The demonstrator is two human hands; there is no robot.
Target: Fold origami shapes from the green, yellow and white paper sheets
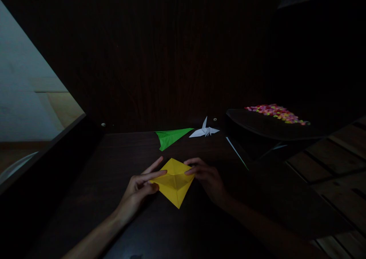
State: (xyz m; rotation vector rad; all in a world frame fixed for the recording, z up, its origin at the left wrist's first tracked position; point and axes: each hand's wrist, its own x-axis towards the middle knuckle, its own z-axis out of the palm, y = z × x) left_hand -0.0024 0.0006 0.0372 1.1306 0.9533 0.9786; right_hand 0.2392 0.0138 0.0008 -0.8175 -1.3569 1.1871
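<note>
A yellow square of origami paper [175, 184], creased through its middle, is held between my two hands with one corner pointing toward me. My left hand [140, 186] grips its left corner, the thumb at the edge and a finger lying over the top. At the right corner, my right hand [207, 177] has its fingers closed on the paper; its thumb is hidden. Just beyond the sheet lie a folded green paper plane [173, 138] and a white origami crane [204, 131].
A dark wooden panel [160, 61] rises behind the dark tabletop [94, 198]. To the right, a dark curved shelf [257, 131] carries a heap of small colourful pieces [278, 113]. A thin pale strip [237, 153] lies below it. Slatted wood [328, 167] shows at far right.
</note>
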